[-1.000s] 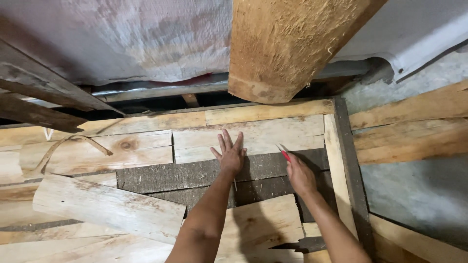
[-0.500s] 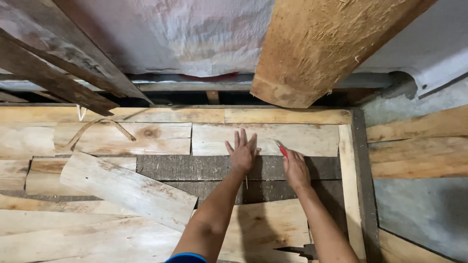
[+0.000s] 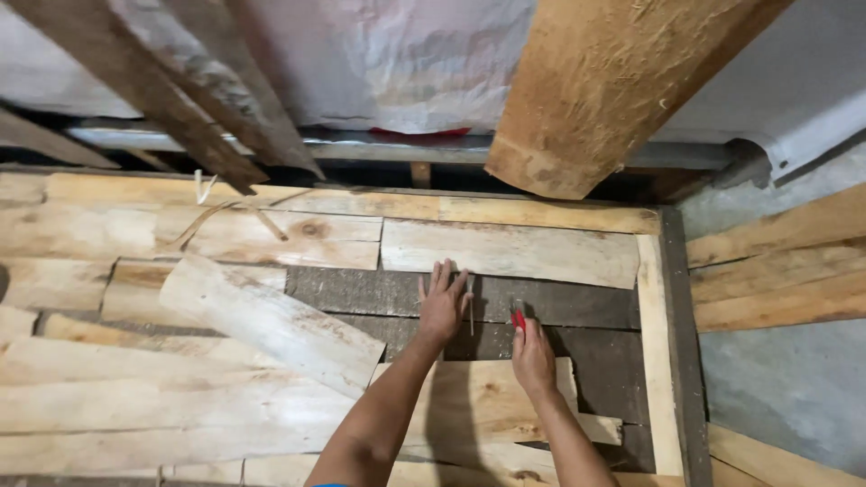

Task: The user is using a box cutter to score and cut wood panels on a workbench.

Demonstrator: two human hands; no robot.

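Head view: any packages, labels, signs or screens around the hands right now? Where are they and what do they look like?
None in view. Only bare wooden planks, a dark board under the left hand, and pale plastic sheeting behind. The right hand holds a small red object with no visible label.

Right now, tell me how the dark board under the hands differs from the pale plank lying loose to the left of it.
The dark board is grey-brown and weathered; the pale plank is light, fresh-looking wood. The dark board lies square with the boards around it, while the pale plank sits askew on top of others. The left hand presses flat on the dark board; nothing touches the pale plank. Both are rough, flat boards.
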